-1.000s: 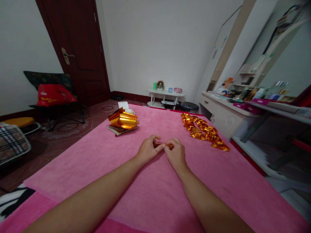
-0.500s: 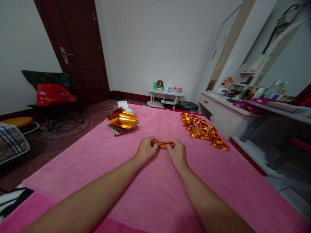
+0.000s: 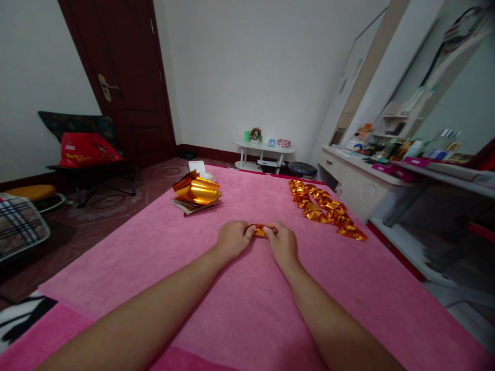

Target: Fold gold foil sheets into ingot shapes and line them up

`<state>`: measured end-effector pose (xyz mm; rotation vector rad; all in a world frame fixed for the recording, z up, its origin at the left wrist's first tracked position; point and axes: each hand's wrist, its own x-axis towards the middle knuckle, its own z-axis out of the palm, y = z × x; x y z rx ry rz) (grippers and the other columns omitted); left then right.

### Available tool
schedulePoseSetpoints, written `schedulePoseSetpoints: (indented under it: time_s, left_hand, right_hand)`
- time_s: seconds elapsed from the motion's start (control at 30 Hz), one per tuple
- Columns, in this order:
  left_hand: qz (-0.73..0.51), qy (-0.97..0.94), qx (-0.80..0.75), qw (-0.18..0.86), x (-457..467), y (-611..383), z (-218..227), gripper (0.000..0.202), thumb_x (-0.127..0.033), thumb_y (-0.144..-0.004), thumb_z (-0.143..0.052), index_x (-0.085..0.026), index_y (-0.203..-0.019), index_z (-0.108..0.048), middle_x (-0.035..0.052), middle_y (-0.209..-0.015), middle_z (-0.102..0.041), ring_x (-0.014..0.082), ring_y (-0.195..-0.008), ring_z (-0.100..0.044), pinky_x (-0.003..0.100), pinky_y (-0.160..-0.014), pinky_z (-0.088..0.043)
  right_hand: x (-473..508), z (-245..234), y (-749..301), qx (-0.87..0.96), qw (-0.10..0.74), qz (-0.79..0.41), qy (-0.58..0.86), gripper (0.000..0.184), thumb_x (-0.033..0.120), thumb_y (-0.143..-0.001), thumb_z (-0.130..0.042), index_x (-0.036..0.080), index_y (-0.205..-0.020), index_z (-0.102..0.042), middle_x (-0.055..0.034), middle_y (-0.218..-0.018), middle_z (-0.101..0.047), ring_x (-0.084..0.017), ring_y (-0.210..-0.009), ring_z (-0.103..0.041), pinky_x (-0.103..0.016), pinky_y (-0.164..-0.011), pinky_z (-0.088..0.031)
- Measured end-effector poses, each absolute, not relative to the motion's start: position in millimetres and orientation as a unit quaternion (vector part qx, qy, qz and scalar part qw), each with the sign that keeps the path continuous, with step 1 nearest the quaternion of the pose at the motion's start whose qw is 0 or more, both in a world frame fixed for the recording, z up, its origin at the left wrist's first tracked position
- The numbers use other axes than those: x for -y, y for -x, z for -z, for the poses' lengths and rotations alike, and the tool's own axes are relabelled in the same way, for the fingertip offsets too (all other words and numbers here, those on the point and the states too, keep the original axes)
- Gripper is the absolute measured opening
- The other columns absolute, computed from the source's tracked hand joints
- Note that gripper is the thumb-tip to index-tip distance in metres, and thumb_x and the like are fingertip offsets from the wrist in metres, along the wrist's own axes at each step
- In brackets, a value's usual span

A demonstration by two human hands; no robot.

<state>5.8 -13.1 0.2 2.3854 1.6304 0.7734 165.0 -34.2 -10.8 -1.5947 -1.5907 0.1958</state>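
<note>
Red bag hides its contents while fingers pinch gold foil.

Dim, diffuse light spreads over the pink cloth, with a faint shadow beside my right forearm. Glare streaks the stacked foil sheets; glints dot the folded foil pieces. Wide-angle distortion tilts the door; the right edge blurs. Between my hands, the foil strip lacks fine detail.
</note>
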Motion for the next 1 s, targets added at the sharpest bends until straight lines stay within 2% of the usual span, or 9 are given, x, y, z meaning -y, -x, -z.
schedulePoseSetpoints:
  time_s: [0.1, 0.23, 0.4, 0.47, 0.6, 0.8, 1.0]
  left_hand:
    - [-0.233, -0.8, -0.55, 0.055, 15, -8, -3, 0.055, -0.05, -0.093, -0.028, -0.019, -0.083, -0.072, 0.0129, -0.079, -0.07, 0.0241, -0.074, -0.064, 0.029, -0.061, -0.036]
    - [-0.189, -0.805, -0.563, 0.015, 18, -10, -6, 0.059, -0.049, -0.094, -0.022, -0.018, -0.085, -0.072, 0.0123, -0.082, -0.071, 0.0232, -0.077, -0.065, 0.029, -0.063, -0.039]
    - [-0.178, -0.791, -0.585, 0.004, 21, -11, -7, 0.063, -0.048, -0.095, -0.017, -0.02, -0.086, -0.072, 0.0117, -0.083, -0.071, 0.0244, -0.079, -0.066, 0.03, -0.064, -0.042]
    - [-0.177, -0.777, -0.604, 0.004, 22, -13, -7, 0.065, -0.048, -0.095, -0.015, -0.019, -0.086, -0.073, 0.0124, -0.083, -0.071, 0.0249, -0.079, -0.066, 0.031, -0.065, -0.042]
    - [-0.183, -0.757, -0.627, 0.008, 23, -15, -8, 0.068, -0.05, -0.094, -0.015, -0.017, -0.086, -0.073, 0.0134, -0.084, -0.071, 0.0245, -0.079, -0.066, 0.031, -0.066, -0.042]
    - [-0.222, -0.747, -0.625, 0.041, 25, -15, -9, 0.064, -0.052, -0.094, -0.018, -0.02, -0.085, -0.073, 0.0099, -0.081, -0.072, 0.0218, -0.077, -0.066, 0.028, -0.061, -0.04]
    - [-0.209, -0.754, -0.623, 0.011, 29, -20, -10, 0.056, -0.045, -0.095, -0.025, -0.019, -0.086, -0.073, 0.0105, -0.082, -0.072, 0.0224, -0.077, -0.066, 0.029, -0.062, -0.04]
  right_hand:
    - [38, 7, -164, 0.64, 0.397, -0.066, 0.655, 0.016, 0.032, -0.083, -0.053, 0.024, -0.077, -0.066, -0.0021, -0.072, -0.069, -0.017, -0.065, -0.062, -0.025, -0.059, -0.041]
    - [41, 1, -159, 0.618, 0.359, -0.042, 0.698, 0.025, 0.039, -0.087, -0.048, 0.021, -0.087, -0.065, -0.0048, -0.081, -0.071, -0.017, -0.074, -0.064, -0.024, -0.065, -0.042]
    - [44, -8, -150, 0.603, 0.231, 0.004, 0.763, 0.047, 0.05, -0.092, -0.032, 0.019, -0.088, -0.067, -0.0112, -0.084, -0.071, -0.022, -0.078, -0.065, -0.028, -0.066, -0.041]
    - [45, -10, -149, 0.604, 0.205, 0.013, 0.77, 0.05, 0.05, -0.093, -0.028, 0.02, -0.089, -0.068, -0.0121, -0.085, -0.071, -0.022, -0.079, -0.066, -0.029, -0.066, -0.041]
    - [47, -10, -148, 0.607, 0.195, 0.036, 0.769, 0.051, 0.047, -0.095, -0.027, 0.02, -0.087, -0.069, -0.0115, -0.084, -0.072, -0.023, -0.079, -0.066, -0.03, -0.066, -0.041]
    - [49, -10, -146, 0.592, 0.216, 0.053, 0.774, 0.05, 0.05, -0.094, -0.028, 0.025, -0.09, -0.07, -0.0093, -0.081, -0.072, -0.023, -0.074, -0.066, -0.029, -0.062, -0.04]
    - [51, -11, -145, 0.578, 0.218, 0.065, 0.784, 0.047, 0.05, -0.093, -0.031, 0.026, -0.089, -0.071, -0.0088, -0.078, -0.072, -0.022, -0.071, -0.066, -0.028, -0.059, -0.039]
